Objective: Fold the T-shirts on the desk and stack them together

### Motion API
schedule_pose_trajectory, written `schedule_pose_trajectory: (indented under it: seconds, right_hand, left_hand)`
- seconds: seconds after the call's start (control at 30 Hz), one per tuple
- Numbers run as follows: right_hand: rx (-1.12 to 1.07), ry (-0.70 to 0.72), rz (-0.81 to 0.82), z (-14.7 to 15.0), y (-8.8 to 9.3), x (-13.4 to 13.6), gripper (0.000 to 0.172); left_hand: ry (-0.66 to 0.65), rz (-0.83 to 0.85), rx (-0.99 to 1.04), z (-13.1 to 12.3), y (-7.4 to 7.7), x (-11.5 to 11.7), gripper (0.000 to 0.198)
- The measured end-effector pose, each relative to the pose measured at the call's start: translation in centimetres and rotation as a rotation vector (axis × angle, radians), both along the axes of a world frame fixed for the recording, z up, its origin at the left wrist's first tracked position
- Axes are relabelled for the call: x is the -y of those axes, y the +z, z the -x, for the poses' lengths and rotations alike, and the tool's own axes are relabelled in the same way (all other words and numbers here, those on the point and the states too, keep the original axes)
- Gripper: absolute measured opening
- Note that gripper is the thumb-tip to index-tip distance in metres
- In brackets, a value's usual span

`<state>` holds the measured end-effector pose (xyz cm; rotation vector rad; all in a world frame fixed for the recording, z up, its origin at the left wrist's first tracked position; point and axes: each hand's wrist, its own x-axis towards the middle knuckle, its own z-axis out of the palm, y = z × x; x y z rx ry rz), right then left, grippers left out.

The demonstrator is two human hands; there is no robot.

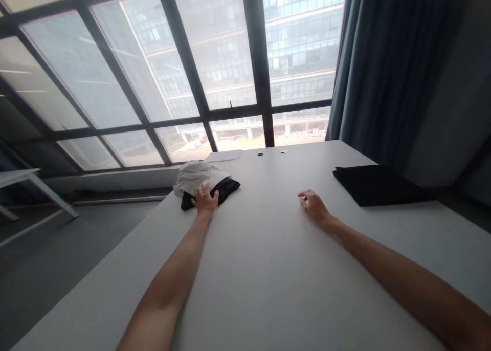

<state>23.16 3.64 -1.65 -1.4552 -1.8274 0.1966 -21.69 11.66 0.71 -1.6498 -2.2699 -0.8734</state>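
Observation:
My left hand (206, 200) rests with spread fingers on a small heap of cloth at the table's left side. In that heap, crumpled white fabric (199, 173) lies over black fabric (229, 185); I cannot tell which garments they are. Over the middle of the white table (264, 269), my right hand (313, 205) has loosely curled fingers, with nothing visible in them. To its right lies a flat, folded black cloth (379, 185), apart from the hand.
White paper (224, 155) lies at the far edge, near a round dark hole (260, 154) and a small white item (284, 152). Windows stand behind the table, with a dark blue curtain (368, 85) at right. Another white table (23, 176) is at left.

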Motion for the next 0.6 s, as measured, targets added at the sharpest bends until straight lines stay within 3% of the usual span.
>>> schedule_pose_trajectory:
  seconds: [0.07,0.17,0.27,0.37,0.47,0.5,0.6]
  right_hand:
    - [0.019,-0.11,-0.074,-2.4,1.2,-1.3,0.029]
    - [0.101,-0.398,-0.093,-8.4,3.0,-3.1,0.035]
    - [0.174,-0.668,0.066,-15.6,3.6,-3.7,0.039]
    - [0.225,-0.796,0.273,-20.8,2.9,-3.4,0.042]
    - [0.243,-0.809,0.339,-22.7,1.8,-2.9,0.044]
    - [0.248,-0.807,0.331,-22.7,1.5,-2.9,0.043]
    - [0.261,-0.805,0.316,-22.2,1.2,-2.8,0.041]
  left_hand:
    - [-0.009,-0.035,-0.021,-0.7,-0.4,0.7,0.058]
    - [-0.108,0.031,-0.087,-1.8,-0.6,1.4,0.052]
    - [-0.138,0.052,-0.158,-2.7,-0.4,1.6,0.047]
    - [-0.2,-0.051,-0.222,-3.3,-0.2,1.5,0.048]
    - [-0.408,0.087,-0.245,-3.7,-0.3,1.1,0.044]
    - [-0.418,0.15,-0.242,-3.9,-0.3,1.1,0.042]
    - [-0.249,0.196,-0.221,-4.0,-0.1,1.2,0.041]
